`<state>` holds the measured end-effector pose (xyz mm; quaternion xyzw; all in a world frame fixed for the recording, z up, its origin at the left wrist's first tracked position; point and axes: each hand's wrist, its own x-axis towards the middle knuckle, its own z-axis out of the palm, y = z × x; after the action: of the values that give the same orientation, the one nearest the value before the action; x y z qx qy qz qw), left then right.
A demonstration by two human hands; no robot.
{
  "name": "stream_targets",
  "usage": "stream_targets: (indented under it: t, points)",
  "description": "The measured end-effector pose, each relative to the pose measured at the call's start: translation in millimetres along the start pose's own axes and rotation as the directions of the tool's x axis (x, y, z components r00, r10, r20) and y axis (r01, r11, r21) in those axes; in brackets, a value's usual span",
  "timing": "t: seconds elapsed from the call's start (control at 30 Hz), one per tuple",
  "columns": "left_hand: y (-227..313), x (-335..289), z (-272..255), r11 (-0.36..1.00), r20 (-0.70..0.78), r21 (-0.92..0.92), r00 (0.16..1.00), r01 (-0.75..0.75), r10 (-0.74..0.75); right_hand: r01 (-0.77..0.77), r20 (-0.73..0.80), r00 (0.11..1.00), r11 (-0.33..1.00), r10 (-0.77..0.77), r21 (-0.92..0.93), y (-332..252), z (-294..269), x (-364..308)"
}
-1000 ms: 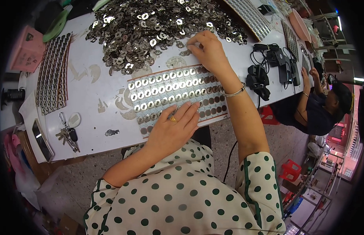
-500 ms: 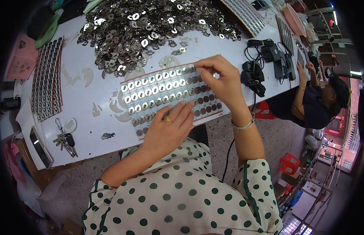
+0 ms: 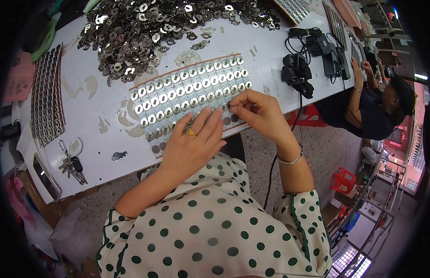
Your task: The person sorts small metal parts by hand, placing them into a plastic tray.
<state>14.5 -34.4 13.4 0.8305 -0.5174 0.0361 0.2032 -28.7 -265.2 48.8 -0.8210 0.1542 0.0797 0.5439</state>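
Note:
A flat board with reddish-brown edge strips lies on the table in front of me, carrying rows of shiny round metal pieces with slots in them. A few spots along its near edge show plain dark discs. My left hand rests over the near part of the board, its fingers stretched out and a ring on one. At the board's near right my right hand is closed in a pinch, thumb and forefinger at a small dark piece too hidden to name. Beyond the board spreads a large heap of loose slotted metal pieces.
Stacked filled boards stand at the left, near keys and a phone. Black devices with cables sit at the right. A co-worker is beside the table, with a red stool behind.
My right hand has moved from the board's far right edge to its near right. Discs on the right that looked dark now show bright slotted pieces. The view has shifted slightly.

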Motion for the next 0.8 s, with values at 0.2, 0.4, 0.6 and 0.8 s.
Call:
stream_targets:
  t: [0.2,0.4,0.6,0.8]
  points:
    - [0.1,-1.2,1.7,1.0,0.007,0.025,1.0,-0.006,0.005,0.055,-0.016,0.998,0.996,-0.056,-0.07,-3.3,1.8,4.1]
    - [0.4,0.5,1.2,0.999,0.012,0.033,1.0,-0.011,0.011,0.048,-0.034,0.998,0.997,-0.05,-0.059,-3.6,4.5,3.8]
    - [2.6,-0.7,3.4,0.999,0.005,0.04,1.0,-0.009,0.009,0.098,-0.127,0.986,0.99,-0.11,-0.097,6.5,9.1,-2.2]
    - [6.4,-4.2,9.0,0.996,-0.054,0.082,0.998,-0.026,0.031,0.099,-0.057,0.992,0.964,-0.116,-0.249,-1.7,9.8,-5.6]
